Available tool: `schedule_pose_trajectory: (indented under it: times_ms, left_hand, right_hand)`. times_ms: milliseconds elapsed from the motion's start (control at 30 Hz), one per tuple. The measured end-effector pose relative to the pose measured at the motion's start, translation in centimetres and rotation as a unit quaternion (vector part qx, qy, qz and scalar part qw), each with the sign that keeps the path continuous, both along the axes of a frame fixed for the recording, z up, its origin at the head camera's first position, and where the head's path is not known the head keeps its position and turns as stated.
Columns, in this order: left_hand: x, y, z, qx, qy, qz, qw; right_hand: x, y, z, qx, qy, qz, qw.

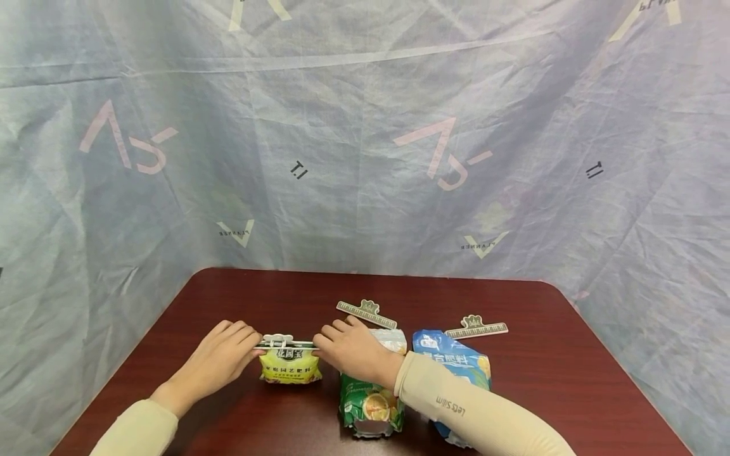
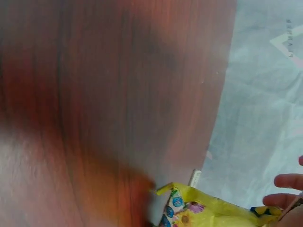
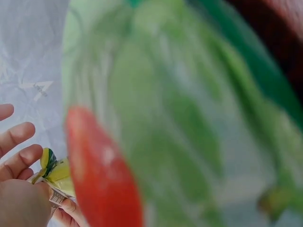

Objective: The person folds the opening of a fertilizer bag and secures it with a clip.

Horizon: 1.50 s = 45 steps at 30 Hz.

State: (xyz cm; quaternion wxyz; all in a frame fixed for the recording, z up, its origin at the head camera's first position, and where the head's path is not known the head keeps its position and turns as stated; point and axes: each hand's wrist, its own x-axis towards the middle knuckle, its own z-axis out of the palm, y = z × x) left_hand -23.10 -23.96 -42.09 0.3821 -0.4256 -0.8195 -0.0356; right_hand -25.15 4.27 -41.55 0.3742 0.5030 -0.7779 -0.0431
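A small yellow bag [image 1: 292, 370] with printed characters stands at the table's left middle. Across its folded top lies a long ruler clip [image 1: 285, 345], its rounded handle facing up. My left hand [image 1: 225, 354] pinches the clip's left end, and my right hand [image 1: 355, 350] holds the right end. In the left wrist view, the bag's flowered side [image 2: 208, 215] shows beside some fingers [image 2: 289, 181]. Over in the right wrist view, my right hand [image 3: 21, 184] is next to the yellow bag [image 3: 60, 176], partly hidden behind a large blurred green bag.
A green bag [image 1: 371, 405] stands under my right wrist, with a blue bag [image 1: 453, 354] to its right, partly covered by my forearm. Two more ruler clips [image 1: 367, 310] [image 1: 476, 327] lie behind these bags. Grey printed cloth [image 1: 353, 190] hangs behind the dark red table [image 1: 256, 297].
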Motion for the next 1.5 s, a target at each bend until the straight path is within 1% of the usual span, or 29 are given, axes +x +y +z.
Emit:
schedule_pose_trajectory:
  times_ms: [267,367,500,567,633,700,767,833,900,967,1000,1033,1100,1167,1200,1233,1267,1333,1367,1433,1500]
  left_hand:
    - [1.6,-0.7,1.4,-0.017,-0.057,0.022,0.9980]
    - [2.1,-0.8,2.0,-0.016,-0.072,0.020,0.9971]
    - [2.7,-0.9,2.7,-0.012,-0.088,0.012,0.9960]
    - [2.9,-0.9,3.0,-0.014,-0.103,0.014,0.9945]
    - [3.1,-1.0,3.4,-0.017,-0.121,0.016,0.9924]
    - [3.3,-1.0,3.7,-0.022,-0.142,0.018,0.9895]
    - [3.4,-1.1,4.1,-0.026,-0.170,0.017,0.9849]
    - [3.4,-1.2,4.5,-0.025,-0.217,0.012,0.9759]
    - [3.4,-1.4,4.9,-0.019,-0.275,0.008,0.9613]
    - [3.3,-1.6,5.1,-0.011,-0.335,-0.001,0.9423]
    - [3.2,-1.8,5.2,-0.007,-0.359,-0.007,0.9331]
    - [3.1,-1.9,5.2,-0.003,-0.381,-0.013,0.9244]
    - [2.8,-2.1,5.2,0.002,-0.420,-0.036,0.9070]
    - [2.5,-2.3,5.2,0.007,-0.461,-0.060,0.8854]
    - [2.3,-2.5,5.2,0.010,-0.484,-0.069,0.8722]
    - [2.2,-2.6,5.2,0.012,-0.507,-0.077,0.8583]
    - [2.1,-2.7,5.2,0.014,-0.526,-0.084,0.8462]
    - [1.8,-3.0,5.2,0.016,-0.556,-0.091,0.8259]
    - [1.6,-3.1,5.2,0.016,-0.566,-0.094,0.8188]
    - [1.3,-3.2,5.1,0.015,-0.580,-0.101,0.8085]
    - [1.0,-3.4,5.1,0.015,-0.599,-0.103,0.7942]
  right_hand:
    - [1.2,-0.5,0.9,-0.004,-0.056,0.003,0.998]
    - [1.6,-0.6,1.1,0.000,-0.074,0.003,0.997]
    - [1.9,-0.8,1.1,-0.002,-0.119,0.017,0.993]
    - [2.1,-0.8,1.1,-0.008,-0.157,0.031,0.987]
    - [2.3,-0.9,1.2,-0.016,-0.198,0.044,0.979]
    - [2.4,-0.9,1.4,-0.023,-0.241,0.056,0.969]
    - [2.5,-1.0,1.6,-0.031,-0.285,0.066,0.956]
    - [2.6,-1.1,1.9,-0.037,-0.332,0.074,0.940]
    - [2.6,-1.2,2.1,-0.040,-0.375,0.076,0.923]
    - [2.6,-1.3,2.2,-0.042,-0.418,0.078,0.904]
    - [2.5,-1.4,2.3,-0.042,-0.434,0.079,0.896]
    - [2.5,-1.5,2.3,-0.043,-0.450,0.081,0.889]
    - [2.3,-1.6,2.2,-0.044,-0.482,0.082,0.871]
    - [2.1,-1.8,2.0,-0.045,-0.517,0.081,0.851]
    - [2.0,-2.0,2.0,-0.047,-0.537,0.079,0.838]
    - [2.0,-2.1,1.9,-0.049,-0.559,0.076,0.824]
    - [1.9,-2.2,1.8,-0.052,-0.581,0.068,0.810]
    - [1.8,-2.4,1.6,-0.062,-0.623,0.054,0.778]
    - [1.8,-2.5,1.5,-0.069,-0.644,0.048,0.760]
    - [1.7,-2.8,1.3,-0.087,-0.682,0.037,0.725]
    - [1.6,-3.0,1.1,-0.107,-0.718,0.027,0.687]
